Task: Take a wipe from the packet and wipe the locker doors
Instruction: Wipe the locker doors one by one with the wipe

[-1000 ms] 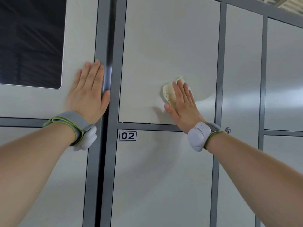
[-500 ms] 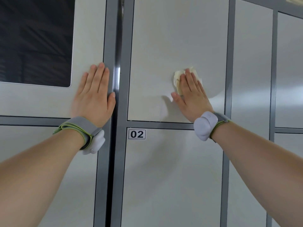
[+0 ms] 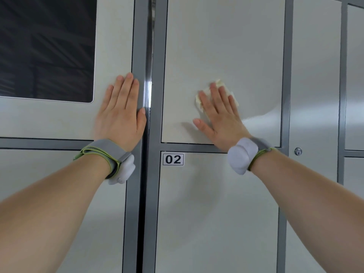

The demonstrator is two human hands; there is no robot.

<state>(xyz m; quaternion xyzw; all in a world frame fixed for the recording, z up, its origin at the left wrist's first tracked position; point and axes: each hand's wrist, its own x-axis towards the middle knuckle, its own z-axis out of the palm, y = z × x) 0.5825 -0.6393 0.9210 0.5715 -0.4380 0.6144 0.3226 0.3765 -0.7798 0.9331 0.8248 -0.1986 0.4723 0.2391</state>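
Wiping status: mid-job. The pale yellow crumpled wipe [image 3: 198, 99] was already out and pressed on the off-white upper locker door [image 3: 226, 46]. The packet was not in view.
Done so far: a damp sheen [image 3: 262, 115] showed on that door just right of the right hand [image 3: 220, 119], so I'd judge the lower part was at least partly covered.
Left to do: the top of that door looked dry. The door tagged "02" [image 3: 173, 159] below and the doors further right showed no sheen, so probably untouched.
Wipe vs fingers: it lay flat between the right hand's fingers [image 3: 213, 95] and the door. Its edges poked out past the fingertips and on both sides.
Right hand state: fingers straight and spread, palm-down on the wipe, pressing rather than gripping.
Left hand state: the left hand [image 3: 122, 113] was flat and held nothing. Its straight fingers [image 3: 126, 89] were braced on the pale panel [image 3: 114, 46] beside the dark window [image 3: 45, 46], thumb on the grey metal frame [image 3: 138, 56].
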